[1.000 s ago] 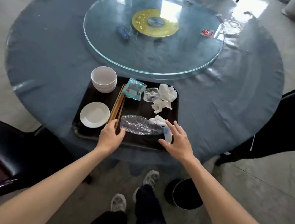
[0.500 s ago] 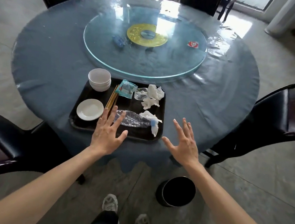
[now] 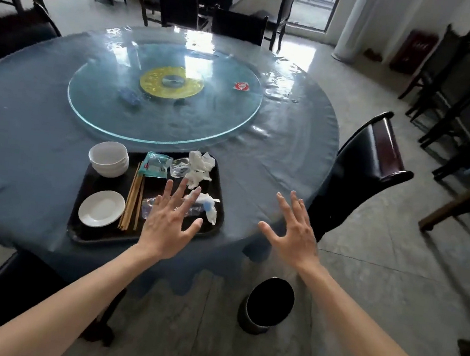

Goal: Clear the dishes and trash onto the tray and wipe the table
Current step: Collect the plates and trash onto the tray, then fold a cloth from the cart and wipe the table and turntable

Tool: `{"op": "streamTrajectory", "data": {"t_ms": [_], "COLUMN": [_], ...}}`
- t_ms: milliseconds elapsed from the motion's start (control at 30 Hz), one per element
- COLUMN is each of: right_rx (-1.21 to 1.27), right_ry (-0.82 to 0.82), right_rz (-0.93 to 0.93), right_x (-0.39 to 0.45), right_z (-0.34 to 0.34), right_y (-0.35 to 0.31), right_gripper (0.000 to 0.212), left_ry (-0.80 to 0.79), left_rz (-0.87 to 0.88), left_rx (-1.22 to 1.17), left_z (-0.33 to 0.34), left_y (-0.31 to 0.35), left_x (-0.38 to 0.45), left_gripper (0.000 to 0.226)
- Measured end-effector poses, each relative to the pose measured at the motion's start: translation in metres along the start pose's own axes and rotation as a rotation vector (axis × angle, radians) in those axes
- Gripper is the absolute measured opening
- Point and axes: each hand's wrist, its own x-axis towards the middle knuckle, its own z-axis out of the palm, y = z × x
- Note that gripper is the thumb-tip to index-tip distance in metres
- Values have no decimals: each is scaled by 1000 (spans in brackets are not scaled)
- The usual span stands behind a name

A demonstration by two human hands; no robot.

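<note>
Your left hand (image 3: pixel 167 225) is raised over the near right part of the tray (image 3: pixel 93 236), fingers spread and straight, holding nothing. Your right hand (image 3: pixel 294 238) is raised to the right of the tray, past the near edge of the surface (image 3: pixel 26 128), fingers likewise spread and empty.

The black tray sits on the near side of the round, blue-covered surface. In its far left corner stand stacked white bowls (image 3: pixel 108 158); near them, at the near left, lies a small white plate (image 3: pixel 101 208). Wooden chopsticks (image 3: pixel 132 197) lie just right of the plate, running near to far. At the far side of the tray are a teal wrapper (image 3: pixel 156 165), a clear plastic cup (image 3: pixel 179 167) and crumpled white tissues (image 3: pixel 199 167). A crushed clear bottle (image 3: pixel 150 207) lies across the near right part, partly behind your left hand, with another tissue (image 3: pixel 208 204) at its right end.

A glass turntable (image 3: pixel 164 95) fills the middle of the surface, with a small red packet (image 3: pixel 241 86) on its far right. A dark bin (image 3: pixel 267 304) stands on the floor near your right arm.
</note>
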Motion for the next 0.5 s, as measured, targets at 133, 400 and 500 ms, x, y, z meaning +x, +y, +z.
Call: {"op": "streamTrajectory", "data": {"t_ms": [133, 400, 500], "right_rx": [30, 1, 2], "right_ry": [83, 227, 281], "right_rz": [198, 548, 663], "right_x": [-49, -185, -245], "right_z": [-11, -23, -30], "right_y": [14, 28, 30], "right_gripper": [85, 83, 83], "left_ry": [-51, -275, -357], "left_rz": [228, 604, 736], "left_rx": [-45, -84, -117], "left_z": [11, 50, 65], "left_y": [32, 104, 144], "left_x": [16, -1, -29], "left_gripper": [72, 71, 72]}}
